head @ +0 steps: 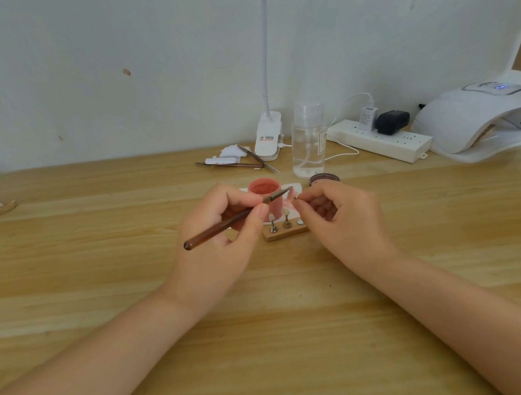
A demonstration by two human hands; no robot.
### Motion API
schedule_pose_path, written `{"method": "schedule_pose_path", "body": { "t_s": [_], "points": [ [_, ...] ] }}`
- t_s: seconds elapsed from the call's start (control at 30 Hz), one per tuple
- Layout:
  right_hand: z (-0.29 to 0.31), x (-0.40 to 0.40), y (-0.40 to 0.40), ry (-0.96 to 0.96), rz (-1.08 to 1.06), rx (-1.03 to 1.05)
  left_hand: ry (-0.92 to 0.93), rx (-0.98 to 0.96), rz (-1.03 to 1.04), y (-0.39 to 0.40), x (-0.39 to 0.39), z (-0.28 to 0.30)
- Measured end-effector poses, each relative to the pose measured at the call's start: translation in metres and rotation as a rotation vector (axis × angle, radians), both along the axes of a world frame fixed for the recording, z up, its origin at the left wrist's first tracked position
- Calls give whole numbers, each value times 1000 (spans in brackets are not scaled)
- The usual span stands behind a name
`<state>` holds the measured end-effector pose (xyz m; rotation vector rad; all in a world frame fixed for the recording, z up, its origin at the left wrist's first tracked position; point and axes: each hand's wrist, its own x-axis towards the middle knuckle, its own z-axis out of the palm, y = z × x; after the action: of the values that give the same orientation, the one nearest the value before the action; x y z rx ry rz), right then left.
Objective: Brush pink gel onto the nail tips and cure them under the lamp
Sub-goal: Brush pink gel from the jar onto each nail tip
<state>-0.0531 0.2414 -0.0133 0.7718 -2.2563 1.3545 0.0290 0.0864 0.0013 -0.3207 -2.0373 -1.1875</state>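
Wooden worktop (100, 280) ahead, my left grip (224, 230) pinches the brush (232, 218), my right grip (335, 211) pinches a nail tip (295, 197) near the gel pot (264, 187); I'd stroke lightly, evenly.

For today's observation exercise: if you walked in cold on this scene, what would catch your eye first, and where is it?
At the table's centre, the left hand holds a brown brush whose tip meets a small nail tip pinched by the right hand, just above a wooden stand with two more tips. Behind them sits an open pink gel pot. At far right, the white curing lamp waits by the wall.
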Motion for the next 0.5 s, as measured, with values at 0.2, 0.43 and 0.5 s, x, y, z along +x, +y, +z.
{"method": "schedule_pose_path", "body": {
  "t_s": [0.2,0.43,0.5],
  "points": [
    [0,1,0,2,-4,14,-1,-41,0,2,1,1],
    [-1,-2,1,-16,-25,17,5,-49,6,2,4,2],
    [-1,-2,0,-17,-25,19,20,-13,19,2,4,1]
  ]
}}
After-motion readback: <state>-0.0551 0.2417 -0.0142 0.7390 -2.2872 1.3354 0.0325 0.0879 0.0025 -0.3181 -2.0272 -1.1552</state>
